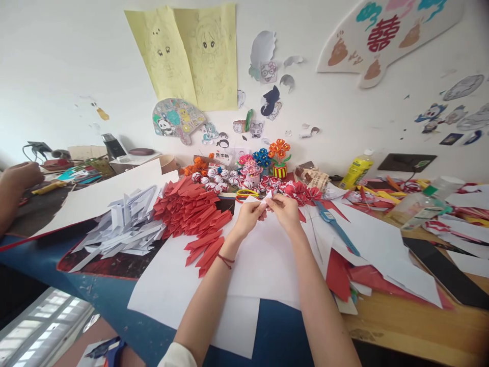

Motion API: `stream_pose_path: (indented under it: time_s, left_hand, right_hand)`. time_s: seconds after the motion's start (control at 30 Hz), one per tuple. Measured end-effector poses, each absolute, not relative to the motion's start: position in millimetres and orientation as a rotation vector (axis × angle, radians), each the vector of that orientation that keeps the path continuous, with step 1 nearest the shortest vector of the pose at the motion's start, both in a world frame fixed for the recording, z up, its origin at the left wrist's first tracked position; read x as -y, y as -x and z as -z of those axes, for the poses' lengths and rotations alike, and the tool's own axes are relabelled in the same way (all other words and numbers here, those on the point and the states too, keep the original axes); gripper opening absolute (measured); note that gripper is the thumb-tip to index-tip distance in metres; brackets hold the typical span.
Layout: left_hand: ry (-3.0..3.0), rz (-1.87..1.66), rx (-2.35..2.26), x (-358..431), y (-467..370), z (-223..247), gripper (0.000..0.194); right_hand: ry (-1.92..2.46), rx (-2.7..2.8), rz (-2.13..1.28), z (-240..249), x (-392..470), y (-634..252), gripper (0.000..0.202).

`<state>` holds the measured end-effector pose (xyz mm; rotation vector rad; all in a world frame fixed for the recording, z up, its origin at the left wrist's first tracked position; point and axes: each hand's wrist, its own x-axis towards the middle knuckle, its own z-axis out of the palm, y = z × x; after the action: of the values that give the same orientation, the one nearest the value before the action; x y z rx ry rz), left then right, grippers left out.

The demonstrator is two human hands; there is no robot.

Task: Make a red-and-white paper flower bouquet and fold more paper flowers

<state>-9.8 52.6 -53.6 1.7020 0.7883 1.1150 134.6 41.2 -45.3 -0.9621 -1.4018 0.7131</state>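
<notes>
Over white sheets [263, 265], my left hand [248, 218] and my right hand [283, 210] meet, fingers closed on a small white paper piece [267, 198] between them. Part of it is hidden by the fingertips. A pile of folded red paper strips [187, 209] lies left of my left hand, with folded white paper strips [126, 224] farther left. Red and white paper balls [217, 179] sit behind my hands. A blue watch [336, 224] rests right of my right hand.
At the far left is another person's hand [23, 176]. Paper flowers in a striped pot [279, 171] stand by the wall. To the right are a yellow bottle [357, 169], a clear bottle [424, 209], a black phone-like slab [446, 270] and red paper [338, 275].
</notes>
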Motion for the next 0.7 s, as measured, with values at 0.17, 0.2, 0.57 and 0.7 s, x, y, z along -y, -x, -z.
stream_pose_path:
  time_s: [0.17, 0.2, 0.57, 0.7]
  left_hand:
    - [-1.698, -1.176, -0.853, -51, 8, 54, 0.053]
    - [-1.695, -1.187, -0.867, -51, 8, 54, 0.053]
    - [-1.669, -1.102, -0.836, -51, 7, 64, 0.05]
    - [-1.652, -1.124, -0.83, -51, 9, 62, 0.052]
  right_hand:
    - [0.964, 1.4, -0.57, 43, -39, -130, 0.03]
    - [0.965, 1.391, -0.592, 42, -39, -129, 0.03]
    - [1.118, 1.299, -0.657, 54, -46, -130, 0.039]
    - [1.128, 1.322, -0.626, 53, -44, -128, 0.041]
